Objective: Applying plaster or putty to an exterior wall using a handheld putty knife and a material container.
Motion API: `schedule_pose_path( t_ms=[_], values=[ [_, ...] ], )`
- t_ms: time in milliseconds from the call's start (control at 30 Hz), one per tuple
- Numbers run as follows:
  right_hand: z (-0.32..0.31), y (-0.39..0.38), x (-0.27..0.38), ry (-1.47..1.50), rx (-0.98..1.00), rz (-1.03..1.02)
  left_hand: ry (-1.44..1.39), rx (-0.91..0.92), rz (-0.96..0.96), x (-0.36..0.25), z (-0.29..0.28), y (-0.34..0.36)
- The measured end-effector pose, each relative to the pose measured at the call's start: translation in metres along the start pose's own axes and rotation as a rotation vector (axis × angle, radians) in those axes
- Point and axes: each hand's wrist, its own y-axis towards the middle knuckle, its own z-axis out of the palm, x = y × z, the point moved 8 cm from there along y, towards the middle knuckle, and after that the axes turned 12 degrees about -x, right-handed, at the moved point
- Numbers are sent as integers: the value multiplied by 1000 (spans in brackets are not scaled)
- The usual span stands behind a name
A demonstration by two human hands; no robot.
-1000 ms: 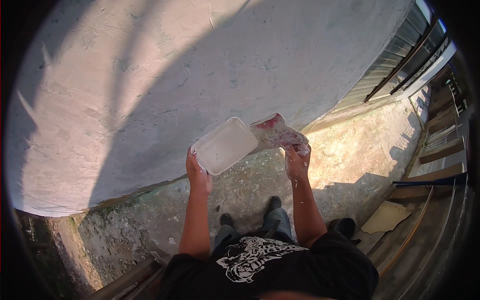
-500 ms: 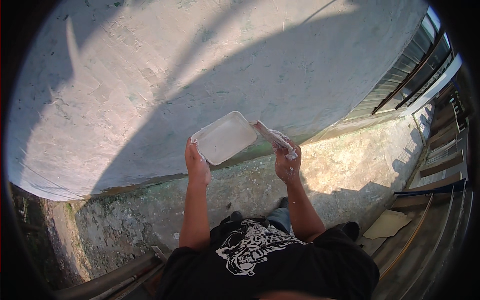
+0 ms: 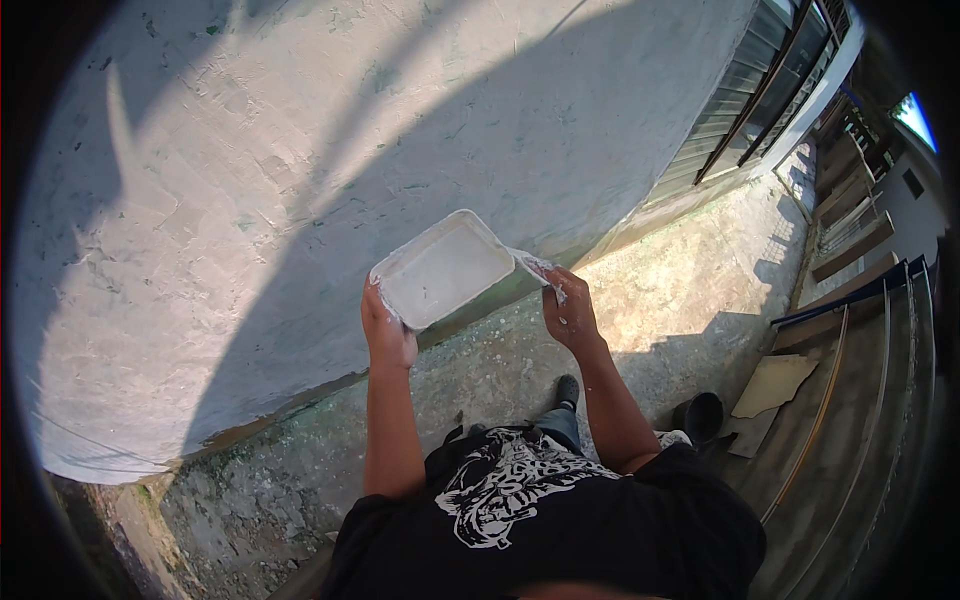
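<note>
My left hand (image 3: 388, 325) grips the left side of a white rectangular plastic tray (image 3: 445, 270) with a pale, whitish inside. My right hand (image 3: 570, 310) is closed on a thin, flat scraper (image 3: 533, 262) smeared with white material, seen nearly edge-on, its far end at the tray's right corner; whether they touch I cannot tell. White smears show on both hands. Both are held in front of the rough, pale plastered wall (image 3: 220, 160), which is part sunlit and part shaded.
A concrete walkway (image 3: 700, 280) runs along the wall beside a louvred window (image 3: 740, 100). On the right stand a dark bucket (image 3: 705, 415), a torn pale board (image 3: 770, 385) and weathered planks with rods (image 3: 850, 430). My boot (image 3: 566, 390) is on the walkway.
The scraper has turned from showing its red-marked face to nearly edge-on. My right hand moved slightly left, the tray slightly up. The view has shifted, showing more of the passage's far end.
</note>
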Motion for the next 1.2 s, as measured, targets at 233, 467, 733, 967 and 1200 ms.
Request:
schedule_pose_path(
  t_ms=[233, 467, 733, 967, 1200],
  values=[
    [-75, -3, -52, 70, -104, 815, 97, 85, -83, 32, 28, 5],
    [-152, -30, -76, 655, -611, 1127, 146, 222, -254, 106, 85, -4],
    [-213, -52, -104, 628, -772, 1042, 249, 479, -417, 184, 177, -32],
    [-300, -108, -133, 14, -602, 1224, 239, 634, -541, 246, 263, -55],
    [-399, -63, -68, -480, -450, 1179, 226, 752, -583, 288, 304, -76]
  ],
)
